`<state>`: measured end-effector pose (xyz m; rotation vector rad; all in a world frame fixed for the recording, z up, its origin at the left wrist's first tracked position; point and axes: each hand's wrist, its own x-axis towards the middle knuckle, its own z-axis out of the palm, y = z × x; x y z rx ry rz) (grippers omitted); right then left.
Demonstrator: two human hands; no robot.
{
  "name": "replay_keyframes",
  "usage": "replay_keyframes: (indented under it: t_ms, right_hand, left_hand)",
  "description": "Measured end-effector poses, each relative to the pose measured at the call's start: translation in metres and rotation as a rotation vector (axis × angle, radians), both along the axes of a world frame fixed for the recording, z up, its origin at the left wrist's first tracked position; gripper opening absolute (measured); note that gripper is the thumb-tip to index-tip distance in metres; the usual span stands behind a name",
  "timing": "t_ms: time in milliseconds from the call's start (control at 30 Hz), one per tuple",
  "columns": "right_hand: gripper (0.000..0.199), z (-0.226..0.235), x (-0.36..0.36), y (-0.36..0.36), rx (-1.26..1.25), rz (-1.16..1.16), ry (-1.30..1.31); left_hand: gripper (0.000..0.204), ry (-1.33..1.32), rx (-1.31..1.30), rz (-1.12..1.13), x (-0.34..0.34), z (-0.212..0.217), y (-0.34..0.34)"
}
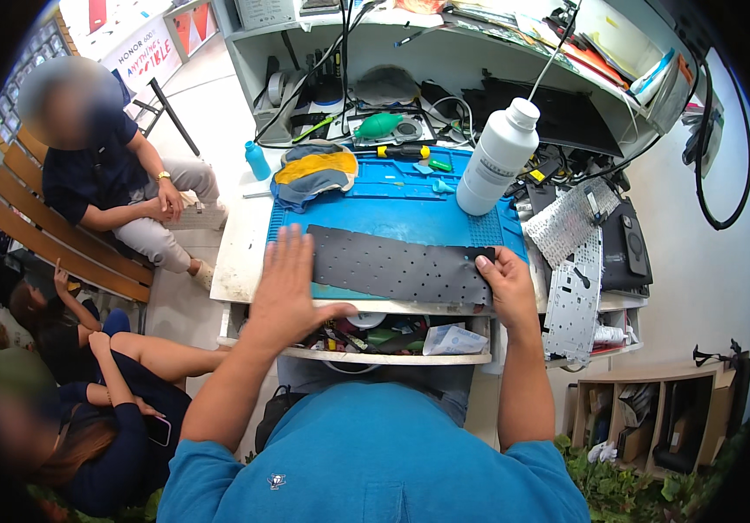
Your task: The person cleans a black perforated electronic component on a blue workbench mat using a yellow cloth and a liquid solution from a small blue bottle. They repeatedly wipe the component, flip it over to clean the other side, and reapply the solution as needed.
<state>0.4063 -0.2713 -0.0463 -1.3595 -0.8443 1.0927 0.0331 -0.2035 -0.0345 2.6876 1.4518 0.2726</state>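
Observation:
A thin black sheet [392,265], long and dotted with small holes, lies tilted over the front of a blue work mat [375,213]. Thumb and fingers of my right hand [511,289] grip its right end. At the other end, my left hand [284,292] is flat with fingers stretched and thumb out to the side. Its fingertips are beside the sheet's left edge; whether they touch it I cannot tell. Just beyond the sheet, a white bottle [490,170] with a thin spout leans on the mat. A blue and yellow cloth [314,174] is bunched at the mat's far left.
Below the tabletop, an open drawer [384,357] holds jumbled items. To the right are a perforated metal plate [574,305], bubble wrap [574,218] and a black case [626,248]. A screwdriver [404,152] and green blower [379,125] lie behind. People sit at left.

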Motion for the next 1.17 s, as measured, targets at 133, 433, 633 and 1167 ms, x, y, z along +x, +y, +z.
replay_keyframes:
  t_ms: [133, 433, 633, 1167]
  right_hand:
    - [0.037, 0.018, -0.005, 0.002, 0.096, 0.026, 0.043]
    - [0.101, 0.064, 0.005, 0.007, 0.494, -0.006, 0.135]
    - [0.127, 0.046, -0.014, 0.028, 0.243, 0.468, 0.376]
    - [0.029, -0.007, 0.005, 0.026, -0.029, 0.109, -0.003]
  left_hand:
    - [0.117, -0.375, 0.047, -0.296, 0.07, 0.007, -0.023]
    - [0.016, -1.06, -0.51, -0.21, 0.079, 0.069, 0.034]
    - [0.024, -0.64, -0.864, -0.333, 0.056, 0.095, 0.098]
    - [0.05, -0.504, -0.964, -0.099, -0.039, 0.051, 0.16]
